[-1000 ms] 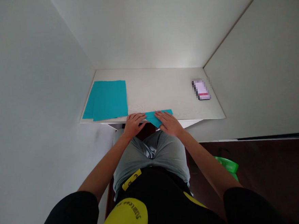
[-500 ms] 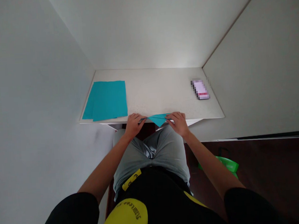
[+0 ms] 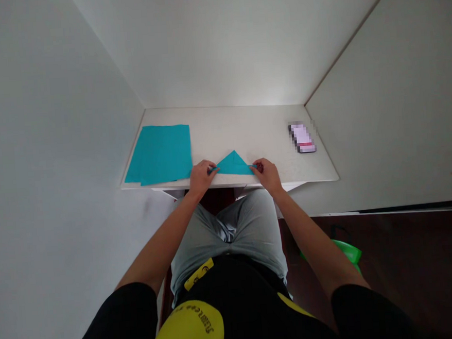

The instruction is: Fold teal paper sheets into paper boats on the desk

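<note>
A folded piece of blue paper (image 3: pixel 233 165) lies near the front edge of the white table, its triangular point facing away from me. My left hand (image 3: pixel 203 174) pinches its left corner between thumb and fingers. At the opposite end, my right hand (image 3: pixel 265 173) pinches the right corner in the same way. Creases run across the middle of the folded paper. Just left of my left hand rest flat sheets of blue paper (image 3: pixel 165 153), overlapping one another.
The narrow white table (image 3: pixel 246 124) is closed in by walls at the back and both sides. A phone (image 3: pixel 303 137), blurred by pixels, lies on its right part. Below right, a green object (image 3: pixel 348 252) on the dark floor is partly hidden by my right arm.
The folded paper's point hung toward me over the table edge; now it points away, over the tabletop. Both hands have moved slightly forward, still pinching the corners.
</note>
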Demonstrator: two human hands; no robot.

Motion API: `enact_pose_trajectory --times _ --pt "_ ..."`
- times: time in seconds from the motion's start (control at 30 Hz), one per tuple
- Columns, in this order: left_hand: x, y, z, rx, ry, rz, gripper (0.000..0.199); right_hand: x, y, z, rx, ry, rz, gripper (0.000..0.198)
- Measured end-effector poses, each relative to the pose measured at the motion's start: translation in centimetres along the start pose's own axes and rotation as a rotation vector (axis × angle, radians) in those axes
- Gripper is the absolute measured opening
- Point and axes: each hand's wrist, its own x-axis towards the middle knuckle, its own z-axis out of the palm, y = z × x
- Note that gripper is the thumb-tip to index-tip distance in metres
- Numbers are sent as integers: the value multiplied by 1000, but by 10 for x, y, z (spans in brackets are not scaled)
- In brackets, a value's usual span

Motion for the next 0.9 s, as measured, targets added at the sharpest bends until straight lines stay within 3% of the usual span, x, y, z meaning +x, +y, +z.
enact_pose_trajectory --times 0.13,0.27,0.43,0.6,0.73,0.9 --pt "-14 -2 0 141 -11 193 15 -1 5 1 -63 59 -23 29" --pt "-30 0 -2 203 -38 293 24 0 3 1 -166 98 -67 28" --pt "-43 6 -5 257 -44 311 28 -21 -3 2 -263 -43 -271 28" --pt "-31 8 -8 285 -159 308 25 -37 -1 -3 -175 -58 -268 31" --pt "-12 8 -10 248 -266 334 22 -29 -2 -13 -14 -108 -238 35" --pt "-7 12 -12 217 -303 379 21 -21 1 -17 71 -120 -267 43"
